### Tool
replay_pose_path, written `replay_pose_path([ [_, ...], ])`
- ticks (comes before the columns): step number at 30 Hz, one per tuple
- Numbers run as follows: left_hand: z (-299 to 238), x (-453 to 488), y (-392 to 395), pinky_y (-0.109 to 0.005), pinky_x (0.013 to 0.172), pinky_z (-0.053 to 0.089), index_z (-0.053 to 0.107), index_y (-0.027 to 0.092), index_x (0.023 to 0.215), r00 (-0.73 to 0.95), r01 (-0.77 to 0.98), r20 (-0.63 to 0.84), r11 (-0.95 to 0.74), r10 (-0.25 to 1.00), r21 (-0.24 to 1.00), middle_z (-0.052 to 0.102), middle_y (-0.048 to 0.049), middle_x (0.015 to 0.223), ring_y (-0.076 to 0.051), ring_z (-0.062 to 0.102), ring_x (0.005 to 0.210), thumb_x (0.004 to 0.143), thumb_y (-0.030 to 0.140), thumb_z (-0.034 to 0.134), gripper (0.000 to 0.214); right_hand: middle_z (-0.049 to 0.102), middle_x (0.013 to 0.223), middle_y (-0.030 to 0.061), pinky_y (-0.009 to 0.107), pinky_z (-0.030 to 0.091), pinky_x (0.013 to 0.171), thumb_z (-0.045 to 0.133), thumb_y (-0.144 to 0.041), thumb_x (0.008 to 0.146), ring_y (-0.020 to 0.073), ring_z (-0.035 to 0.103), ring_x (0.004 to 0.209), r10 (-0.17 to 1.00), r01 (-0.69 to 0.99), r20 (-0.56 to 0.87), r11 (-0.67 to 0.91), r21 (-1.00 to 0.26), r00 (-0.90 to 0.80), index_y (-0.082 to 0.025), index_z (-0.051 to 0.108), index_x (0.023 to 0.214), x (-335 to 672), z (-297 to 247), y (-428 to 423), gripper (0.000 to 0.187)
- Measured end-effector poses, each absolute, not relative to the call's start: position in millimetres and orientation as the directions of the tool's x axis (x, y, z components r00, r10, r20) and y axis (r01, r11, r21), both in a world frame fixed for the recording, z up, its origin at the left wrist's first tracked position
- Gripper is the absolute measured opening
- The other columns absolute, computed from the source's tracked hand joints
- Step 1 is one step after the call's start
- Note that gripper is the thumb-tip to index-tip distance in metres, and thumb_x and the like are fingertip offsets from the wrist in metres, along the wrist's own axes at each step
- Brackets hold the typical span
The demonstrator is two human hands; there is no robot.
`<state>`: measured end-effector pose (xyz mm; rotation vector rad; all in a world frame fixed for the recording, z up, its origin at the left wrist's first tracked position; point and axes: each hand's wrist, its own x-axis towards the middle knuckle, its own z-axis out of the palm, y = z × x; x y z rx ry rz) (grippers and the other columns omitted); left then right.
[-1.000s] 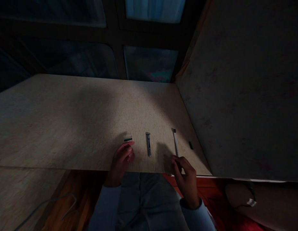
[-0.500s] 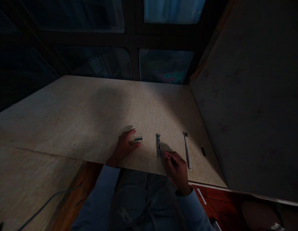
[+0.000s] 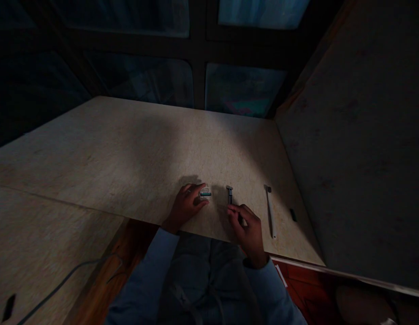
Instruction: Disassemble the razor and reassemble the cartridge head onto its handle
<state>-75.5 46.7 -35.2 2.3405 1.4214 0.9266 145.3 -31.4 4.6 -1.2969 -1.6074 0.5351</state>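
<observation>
My left hand [image 3: 186, 206] rests on a pale wooden table [image 3: 128, 153], its fingers closed round a small clear case with a green strip [image 3: 205, 193]. Just right of it lies a dark razor handle [image 3: 230, 194], head pointing away from me. My right hand [image 3: 246, 225] covers the handle's near end, thumb and fingers pinched on it. Further right lies a white toothbrush [image 3: 270, 211], untouched. A small black piece [image 3: 292, 215] sits beyond it near the wall.
A tall pale board [image 3: 358, 135] stands along the table's right side. Dark window panes [image 3: 243, 90] run behind the far edge. A lower board at left carries a cable [image 3: 60, 284]. My lap and blue sleeves fill the near foreground.
My left hand reached forward from the table edge and closed on the clear case. My right hand left the toothbrush's end and moved left onto the razor handle.
</observation>
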Motion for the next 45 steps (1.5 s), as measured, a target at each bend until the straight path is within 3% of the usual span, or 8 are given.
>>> replay_pose_path([
  [4,-32.7,-75.5,44.1,-0.038,0.104,0.047,0.056,0.022,0.133,0.334,0.684,0.47,-0.554,0.817,0.476,0.064,-0.0055,0.123,-0.023,0.054,0.118,0.084,0.042,0.072,0.055,0.065,0.089,0.0064,0.026,0.049,0.068,0.059,-0.028,0.094,0.0145,0.061,0.075,0.908,0.614,0.385,0.401,-0.68,-0.166,-0.015,0.072,0.11,133.1,12.2,-3.2,0.024],
  [9,-29.3,-74.2,42.4,-0.038,0.101,0.049,0.056,0.021,0.132,0.336,0.649,0.533,-0.601,0.777,0.466,0.065,-0.0073,0.119,-0.022,0.056,0.114,0.087,0.048,0.066,0.054,0.065,0.095,0.008,0.031,0.049,0.072,0.06,-0.026,0.093,0.0201,0.063,0.082,0.925,0.763,0.212,0.38,-0.522,-0.316,-0.021,0.072,0.117,124.3,11.7,26.6,0.027],
  [14,-27.8,-73.5,41.8,-0.038,0.097,0.05,0.059,0.02,0.128,0.343,0.638,0.546,-0.616,0.764,0.461,0.066,-0.0091,0.114,-0.023,0.059,0.109,0.087,0.049,0.065,0.051,0.062,0.091,0.0062,0.028,0.045,0.068,0.061,-0.025,0.093,0.0171,0.06,0.077,0.908,0.793,0.154,0.415,-0.446,-0.389,-0.029,0.073,0.116,118.5,10.1,37.3,0.027],
  [22,-25.0,-72.6,41.3,-0.037,0.092,0.052,0.059,0.017,0.127,0.379,0.607,0.539,-0.641,0.753,0.469,0.066,-0.0104,0.111,-0.024,0.06,0.104,0.086,0.045,0.068,0.051,0.062,0.089,0.0057,0.026,0.041,0.065,0.064,-0.022,0.09,0.0159,0.059,0.078,0.892,0.795,0.177,0.452,-0.404,-0.417,-0.026,0.077,0.103,116.6,2.2,35.9,0.019],
  [28,-26.8,-72.8,41.8,-0.037,0.089,0.055,0.059,0.019,0.128,0.374,0.613,0.458,-0.586,0.806,0.53,0.066,-0.0106,0.109,-0.023,0.061,0.104,0.086,0.047,0.068,0.052,0.063,0.09,0.0059,0.026,0.042,0.065,0.062,-0.022,0.091,0.0161,0.06,0.079,0.887,0.795,0.17,0.461,-0.394,-0.43,-0.022,0.077,0.096,114.5,2.4,35.4,0.015],
  [37,-27.5,-73.1,42.0,-0.037,0.091,0.055,0.059,0.018,0.127,0.36,0.603,0.433,-0.56,0.826,0.568,0.066,-0.0112,0.11,-0.023,0.062,0.105,0.085,0.05,0.068,0.053,0.063,0.096,0.0083,0.028,0.046,0.068,0.051,-0.025,0.098,0.0169,0.061,0.081,0.881,0.777,0.215,0.474,-0.415,-0.422,-0.018,0.073,0.102,118.7,-3.8,36.0,0.024],
  [45,-33.1,-73.0,43.4,-0.039,0.091,0.054,0.059,0.018,0.128,0.362,0.647,0.416,-0.546,0.834,0.532,0.066,-0.0115,0.112,-0.026,0.061,0.106,0.085,0.053,0.066,0.056,0.062,0.094,0.0089,0.031,0.049,0.08,0.047,-0.028,0.1,0.0182,0.06,0.088,0.879,0.624,0.347,0.476,-0.62,-0.326,-0.015,0.07,0.102,124.3,4.2,26.9,0.026],
])
